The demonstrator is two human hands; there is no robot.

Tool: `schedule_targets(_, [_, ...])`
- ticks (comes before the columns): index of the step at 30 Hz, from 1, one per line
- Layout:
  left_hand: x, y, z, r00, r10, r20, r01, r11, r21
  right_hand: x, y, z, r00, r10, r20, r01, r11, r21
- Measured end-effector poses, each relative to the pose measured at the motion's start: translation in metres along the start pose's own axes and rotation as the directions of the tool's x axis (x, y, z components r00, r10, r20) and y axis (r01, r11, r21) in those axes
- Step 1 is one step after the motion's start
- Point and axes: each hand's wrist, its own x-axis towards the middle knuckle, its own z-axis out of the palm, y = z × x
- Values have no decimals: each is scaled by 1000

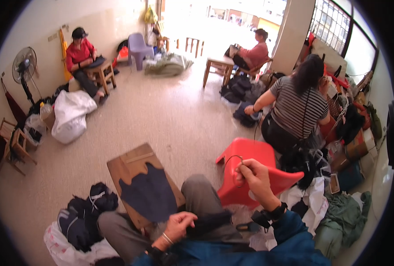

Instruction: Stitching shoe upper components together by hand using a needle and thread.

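My right hand [255, 179] is raised in front of the red plastic chair, its thumb and fingers pinched on a thin dark cord [226, 162] that curves in a loop. Low over my lap, my left hand [179, 227] has its fingers curled in. Dark cloth [211, 223] lies across my thigh beside its fingertips, partly blurred; what those fingers grip, if anything, is hidden. Ahead of my left hand, a flat navy fabric piece [148, 195] with a wavy far edge rests on a tilted wooden board [125, 162].
The red plastic chair [246, 165] stands close by my right hand. Dark bundles [84, 219] lie at my left knee. A person in a striped shirt [297, 104] sits at right among piled goods; two other people sit farther off. A white sack [70, 115] stands at left.
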Motion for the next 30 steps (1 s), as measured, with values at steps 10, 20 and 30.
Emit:
schedule_targets(10, [-12,48,2,988,-138,68,153,814,-561,-57,40,81,657,209,725,-251,967,-51])
schedule_targets(20, [-16,46,-23,993,-45,-106,4,932,-362,-90,61,45,510,487,709,-496,840,-220])
schedule_targets(30, [-12,51,-57,925,78,-372,-268,828,-493,-70,62,-13,679,579,452,-497,815,-299])
